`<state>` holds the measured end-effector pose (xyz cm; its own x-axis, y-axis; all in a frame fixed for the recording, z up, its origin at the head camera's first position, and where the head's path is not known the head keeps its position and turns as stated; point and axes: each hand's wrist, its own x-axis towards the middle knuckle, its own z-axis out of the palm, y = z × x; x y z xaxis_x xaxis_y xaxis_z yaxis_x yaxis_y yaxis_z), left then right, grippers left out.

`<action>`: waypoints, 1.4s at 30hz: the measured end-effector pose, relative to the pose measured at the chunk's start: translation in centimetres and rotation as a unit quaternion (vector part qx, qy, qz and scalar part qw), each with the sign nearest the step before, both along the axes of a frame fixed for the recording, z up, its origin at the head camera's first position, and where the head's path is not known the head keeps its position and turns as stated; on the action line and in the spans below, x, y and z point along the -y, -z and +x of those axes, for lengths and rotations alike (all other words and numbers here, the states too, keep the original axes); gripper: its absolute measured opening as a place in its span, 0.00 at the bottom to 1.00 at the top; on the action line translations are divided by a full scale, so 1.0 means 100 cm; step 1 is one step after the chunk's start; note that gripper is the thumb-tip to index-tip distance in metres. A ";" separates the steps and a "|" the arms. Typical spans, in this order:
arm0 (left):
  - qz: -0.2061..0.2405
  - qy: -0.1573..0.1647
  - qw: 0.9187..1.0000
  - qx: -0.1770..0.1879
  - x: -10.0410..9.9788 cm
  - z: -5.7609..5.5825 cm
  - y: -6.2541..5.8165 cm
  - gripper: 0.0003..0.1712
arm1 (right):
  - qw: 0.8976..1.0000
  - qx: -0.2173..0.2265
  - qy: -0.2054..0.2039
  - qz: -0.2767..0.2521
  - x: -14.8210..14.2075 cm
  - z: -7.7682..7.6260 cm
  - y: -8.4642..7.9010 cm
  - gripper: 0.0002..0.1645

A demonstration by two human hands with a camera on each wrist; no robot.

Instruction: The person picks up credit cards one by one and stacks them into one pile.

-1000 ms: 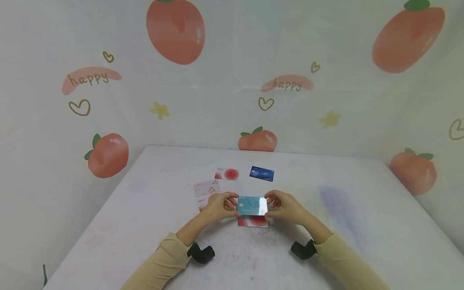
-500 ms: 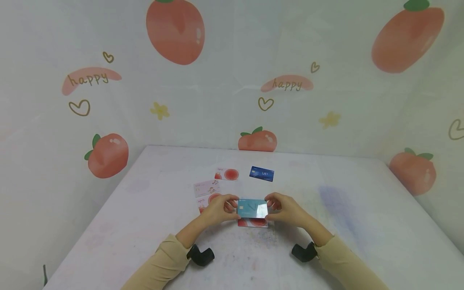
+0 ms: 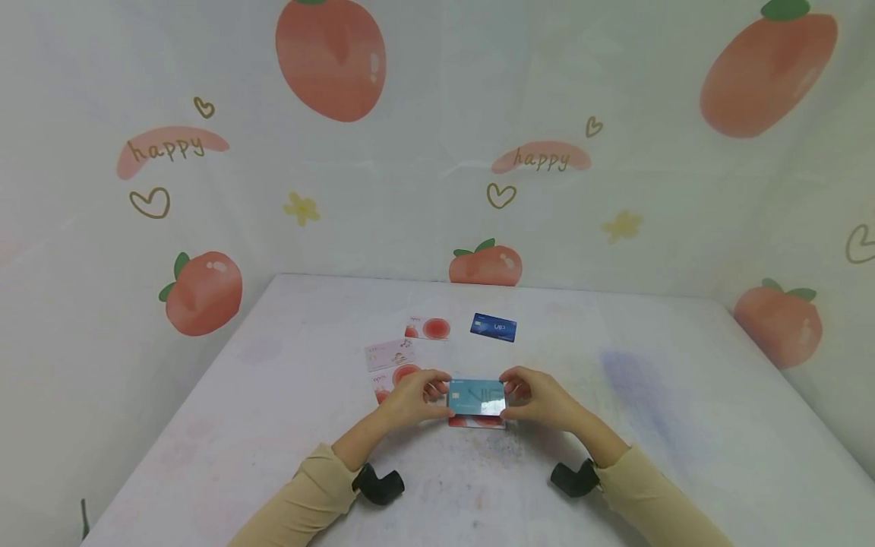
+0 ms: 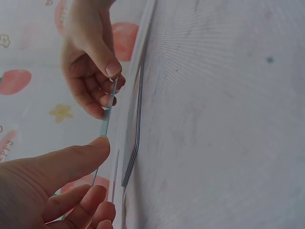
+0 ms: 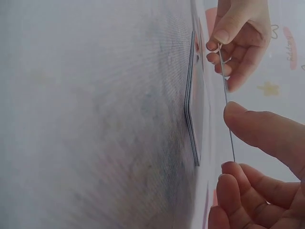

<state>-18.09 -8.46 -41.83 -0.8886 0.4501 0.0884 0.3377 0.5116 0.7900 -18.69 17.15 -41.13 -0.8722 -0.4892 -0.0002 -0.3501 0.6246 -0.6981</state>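
Both hands hold a teal VIP card by its short ends. My left hand pinches the left end between thumb and fingers, and my right hand does the same at the right. Just under it lies a small stack of cards; its top card has a red fruit pattern and is mostly covered in the head view. In the left wrist view the teal card is edge-on, apart from the stack. A gap also shows in the right wrist view between teal card and stack.
A blue VIP card lies farther back on the white table. Left of it is a red-patterned card. A pale pink card and another red-patterned card lie near my left hand. A printed cloth hangs behind.
Both hands have brought the teal card slightly nearer to me, so it covers more of the stack. The other cards stay where they were.
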 end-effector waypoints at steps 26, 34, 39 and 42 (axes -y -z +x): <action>-0.051 -0.007 0.998 0.031 -0.002 0.006 0.001 0.29 | 1.000 0.007 -0.019 0.024 -0.001 0.004 0.002 0.29; -0.060 -0.003 0.998 0.024 -0.002 0.006 0.002 0.28 | 0.999 0.007 -0.022 0.031 0.000 0.004 0.003 0.29; -0.061 -0.001 0.998 0.029 -0.003 0.007 0.000 0.28 | 0.999 0.010 -0.021 0.038 0.000 0.005 0.003 0.29; -0.063 -0.001 0.997 0.032 -0.003 0.007 0.000 0.28 | 0.999 0.013 -0.020 0.041 0.000 0.005 0.002 0.29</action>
